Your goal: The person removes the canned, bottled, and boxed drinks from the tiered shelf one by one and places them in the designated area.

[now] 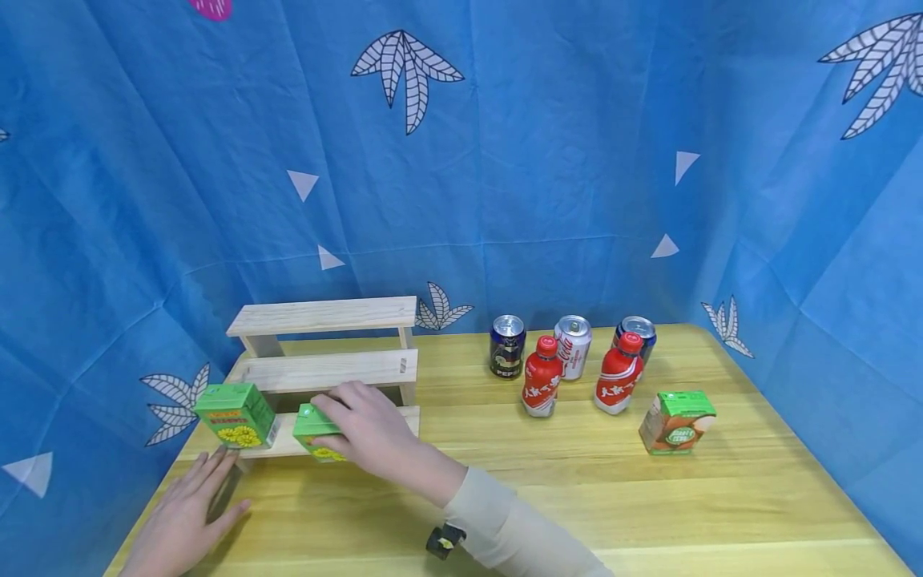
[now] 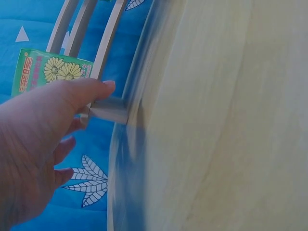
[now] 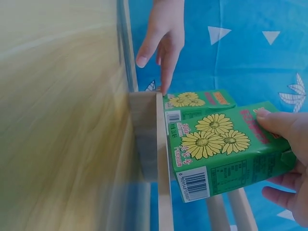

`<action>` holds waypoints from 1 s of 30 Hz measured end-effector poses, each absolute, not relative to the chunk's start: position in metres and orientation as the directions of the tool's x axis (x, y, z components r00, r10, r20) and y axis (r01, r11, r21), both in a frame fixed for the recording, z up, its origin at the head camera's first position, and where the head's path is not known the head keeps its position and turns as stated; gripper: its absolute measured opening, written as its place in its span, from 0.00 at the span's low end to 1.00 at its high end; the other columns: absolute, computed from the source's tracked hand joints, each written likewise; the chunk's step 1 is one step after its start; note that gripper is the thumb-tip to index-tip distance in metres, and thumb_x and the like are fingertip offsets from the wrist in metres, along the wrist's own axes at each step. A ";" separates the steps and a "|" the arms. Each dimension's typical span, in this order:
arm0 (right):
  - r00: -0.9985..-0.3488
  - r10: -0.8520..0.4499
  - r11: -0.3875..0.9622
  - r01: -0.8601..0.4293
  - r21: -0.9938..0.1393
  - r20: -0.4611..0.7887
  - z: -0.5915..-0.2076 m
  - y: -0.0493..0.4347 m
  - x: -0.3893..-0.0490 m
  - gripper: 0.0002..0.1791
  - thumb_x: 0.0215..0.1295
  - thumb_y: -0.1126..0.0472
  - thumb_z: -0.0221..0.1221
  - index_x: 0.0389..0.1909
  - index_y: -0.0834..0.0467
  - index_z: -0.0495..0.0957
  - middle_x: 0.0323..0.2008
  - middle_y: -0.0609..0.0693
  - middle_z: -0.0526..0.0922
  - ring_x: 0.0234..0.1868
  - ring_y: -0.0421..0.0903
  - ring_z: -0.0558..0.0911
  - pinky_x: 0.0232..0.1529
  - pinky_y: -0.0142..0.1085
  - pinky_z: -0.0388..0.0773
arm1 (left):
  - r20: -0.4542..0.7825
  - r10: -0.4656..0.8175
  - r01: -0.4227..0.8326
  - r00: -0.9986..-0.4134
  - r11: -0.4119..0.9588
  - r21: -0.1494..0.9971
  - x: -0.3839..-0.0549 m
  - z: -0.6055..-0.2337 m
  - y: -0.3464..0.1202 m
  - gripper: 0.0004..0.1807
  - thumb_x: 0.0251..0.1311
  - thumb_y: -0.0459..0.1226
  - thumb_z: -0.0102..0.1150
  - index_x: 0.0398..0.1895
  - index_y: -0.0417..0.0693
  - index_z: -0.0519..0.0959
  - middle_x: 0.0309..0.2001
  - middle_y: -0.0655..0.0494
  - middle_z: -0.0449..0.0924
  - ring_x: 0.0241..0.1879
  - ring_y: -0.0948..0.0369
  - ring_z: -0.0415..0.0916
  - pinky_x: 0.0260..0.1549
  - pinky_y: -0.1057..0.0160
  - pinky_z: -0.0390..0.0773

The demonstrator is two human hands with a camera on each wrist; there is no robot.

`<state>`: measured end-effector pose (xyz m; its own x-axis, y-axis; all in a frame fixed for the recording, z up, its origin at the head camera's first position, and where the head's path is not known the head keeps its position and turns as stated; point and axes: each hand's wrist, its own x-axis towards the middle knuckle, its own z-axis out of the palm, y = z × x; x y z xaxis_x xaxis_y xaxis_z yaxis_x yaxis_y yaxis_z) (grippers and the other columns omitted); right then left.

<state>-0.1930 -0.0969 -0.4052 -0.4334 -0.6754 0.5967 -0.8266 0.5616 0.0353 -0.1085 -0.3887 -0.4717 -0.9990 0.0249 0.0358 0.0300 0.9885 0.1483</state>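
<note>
A three-tier wooden shelf (image 1: 328,370) stands at the left of the table. On its lowest board, at the left end, sits a green drink carton (image 1: 238,417) with yellow flowers. My right hand (image 1: 371,429) grips a second, matching carton (image 3: 216,144) by its top, thumb on one side and fingers on the other. That carton is at the lowest board, right of the first; whether it rests there I cannot tell. My left hand (image 1: 180,509) touches the shelf's front left corner with extended fingertips, its thumb apart. The left wrist view shows this hand (image 2: 43,139) beside the board's end.
To the right stand two red bottles (image 1: 542,377) (image 1: 618,374), with a dark can (image 1: 508,347), a white can (image 1: 573,346) and another dark can (image 1: 640,328) behind or beside them. A green-topped brown carton (image 1: 676,423) stands farther right. Blue cloth (image 1: 541,160) surrounds the table.
</note>
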 end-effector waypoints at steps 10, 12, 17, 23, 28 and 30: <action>-0.446 -0.700 0.556 -0.830 0.035 0.558 -0.403 -0.070 -0.190 0.29 0.64 0.40 0.60 0.61 0.50 0.74 0.50 0.42 0.78 0.53 0.38 0.76 0.57 0.28 0.76 | 0.038 0.022 0.027 -0.999 0.989 0.145 -0.108 -0.472 -0.388 0.52 0.59 0.66 0.52 0.72 0.35 0.59 0.70 0.27 0.56 0.69 0.29 0.52 0.64 0.26 0.53; -0.440 -0.702 0.546 -0.838 0.026 0.559 -0.402 -0.063 -0.190 0.29 0.63 0.41 0.60 0.61 0.51 0.75 0.50 0.43 0.78 0.54 0.39 0.76 0.58 0.29 0.76 | 0.042 0.025 0.031 -0.999 0.988 0.149 -0.108 -0.471 -0.388 0.51 0.60 0.66 0.52 0.72 0.34 0.59 0.70 0.27 0.56 0.69 0.29 0.52 0.64 0.26 0.53; -0.422 -0.699 0.533 -0.846 0.026 0.577 -0.401 -0.048 -0.190 0.29 0.62 0.43 0.62 0.60 0.53 0.75 0.50 0.44 0.78 0.53 0.40 0.76 0.59 0.29 0.76 | 0.045 0.028 0.035 -0.999 0.987 0.157 -0.108 -0.471 -0.388 0.51 0.60 0.65 0.52 0.72 0.35 0.58 0.70 0.27 0.56 0.69 0.29 0.51 0.64 0.26 0.53; -0.417 -0.690 0.508 -0.861 -0.014 0.592 -0.394 -0.028 -0.187 0.29 0.61 0.45 0.64 0.60 0.54 0.75 0.50 0.46 0.78 0.53 0.41 0.77 0.56 0.29 0.77 | 0.047 0.026 0.033 -0.999 0.987 0.157 -0.108 -0.472 -0.388 0.51 0.60 0.66 0.53 0.72 0.35 0.58 0.70 0.27 0.56 0.69 0.28 0.52 0.64 0.26 0.53; -0.417 -0.668 0.487 -0.871 -0.062 0.616 -0.391 -0.013 -0.187 0.28 0.61 0.47 0.65 0.59 0.56 0.76 0.50 0.47 0.79 0.50 0.41 0.77 0.51 0.30 0.79 | 0.042 0.023 0.029 -0.999 0.987 0.160 -0.108 -0.473 -0.389 0.52 0.59 0.66 0.53 0.72 0.34 0.58 0.71 0.27 0.55 0.69 0.28 0.52 0.64 0.26 0.52; -0.413 -0.652 0.485 -0.872 -0.068 0.636 -0.390 -0.007 -0.188 0.28 0.60 0.48 0.66 0.59 0.56 0.76 0.48 0.47 0.79 0.49 0.41 0.78 0.49 0.30 0.79 | 0.041 0.024 0.030 -0.999 0.986 0.162 -0.109 -0.473 -0.389 0.52 0.59 0.66 0.53 0.72 0.34 0.58 0.71 0.27 0.55 0.69 0.28 0.51 0.64 0.26 0.52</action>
